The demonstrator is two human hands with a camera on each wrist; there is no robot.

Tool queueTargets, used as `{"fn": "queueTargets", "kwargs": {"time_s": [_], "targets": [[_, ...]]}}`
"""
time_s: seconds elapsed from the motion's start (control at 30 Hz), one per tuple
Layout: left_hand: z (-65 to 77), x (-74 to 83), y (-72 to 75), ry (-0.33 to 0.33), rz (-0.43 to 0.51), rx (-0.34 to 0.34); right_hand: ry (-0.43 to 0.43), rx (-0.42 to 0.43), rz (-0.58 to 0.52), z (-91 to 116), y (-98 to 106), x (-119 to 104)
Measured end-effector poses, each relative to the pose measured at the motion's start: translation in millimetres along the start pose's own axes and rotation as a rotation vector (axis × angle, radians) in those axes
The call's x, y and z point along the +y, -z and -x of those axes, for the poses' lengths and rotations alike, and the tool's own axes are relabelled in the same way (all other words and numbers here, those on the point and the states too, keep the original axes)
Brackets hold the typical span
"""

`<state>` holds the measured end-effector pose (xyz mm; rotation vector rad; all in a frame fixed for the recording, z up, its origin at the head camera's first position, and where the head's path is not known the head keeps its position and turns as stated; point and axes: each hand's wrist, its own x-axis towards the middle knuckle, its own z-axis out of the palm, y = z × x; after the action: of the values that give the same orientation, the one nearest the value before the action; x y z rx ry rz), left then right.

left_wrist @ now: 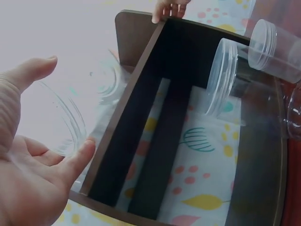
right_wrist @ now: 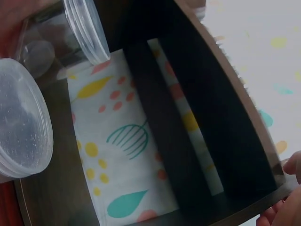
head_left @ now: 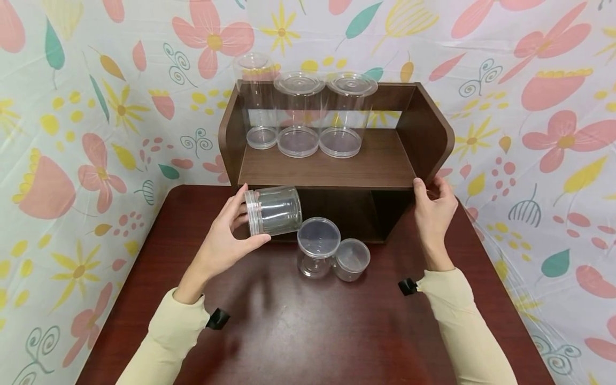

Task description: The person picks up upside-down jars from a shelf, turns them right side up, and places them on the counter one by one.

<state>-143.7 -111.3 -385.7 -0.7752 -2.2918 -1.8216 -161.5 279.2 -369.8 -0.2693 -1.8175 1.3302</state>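
My left hand [head_left: 226, 230] holds a clear plastic jar [head_left: 279, 210] by its lidded end, thumb below and fingers above. The jar lies sideways in the air before the shelf's lower opening, its base facing right. In the left wrist view the same jar [left_wrist: 63, 117] looks washed out between thumb and fingers. My right hand [head_left: 435, 211] grips the right front edge of the brown two-level shelf [head_left: 327, 171], thumb on the front. Standing close to the held jar are a medium lidded jar [head_left: 317, 240] and a small low jar [head_left: 352, 258], both on the table.
On the upper shelf level stand a tall narrow jar [head_left: 260, 101] and two wide lidded jars [head_left: 298, 115], grouped at the left. The dark red table [head_left: 308, 337] bears the shelf at its back. A flower-patterned cloth [head_left: 101, 107] hangs behind and at both sides.
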Motion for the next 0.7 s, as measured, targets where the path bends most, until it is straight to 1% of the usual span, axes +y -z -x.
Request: {"fn": "queueTargets", "kwargs": {"time_s": [0.13, 0.27, 0.37, 0.43, 0.6, 0.7], "targets": [[2.1, 3.1, 4.5, 0.013, -0.076, -0.002, 0.012, 0.008, 0.018, -1.7, -2.8, 2.2], [4.0, 5.6, 7.9, 0.054, -0.154, -0.006, 0.012, 0.014, 0.029, -2.1, -2.9, 0.5], [4.5, 6.7, 9.6, 0.09, -0.212, -0.011, 0.006, 0.008, 0.037, -3.8, -2.6, 3.6], [4.4, 6.7, 10.1, 0.114, -0.247, -0.023, -0.002, 0.011, 0.048, -6.4, -2.9, 11.0], [4.9, 5.1, 9.9, 0.182, -0.334, -0.066, -0.015, 0.028, 0.088, -15.2, -4.5, 37.3], [5.4, 2.7, 9.1, 0.201, -0.367, -0.078, -0.012, 0.025, 0.094, -16.5, -4.8, 40.9]]}}
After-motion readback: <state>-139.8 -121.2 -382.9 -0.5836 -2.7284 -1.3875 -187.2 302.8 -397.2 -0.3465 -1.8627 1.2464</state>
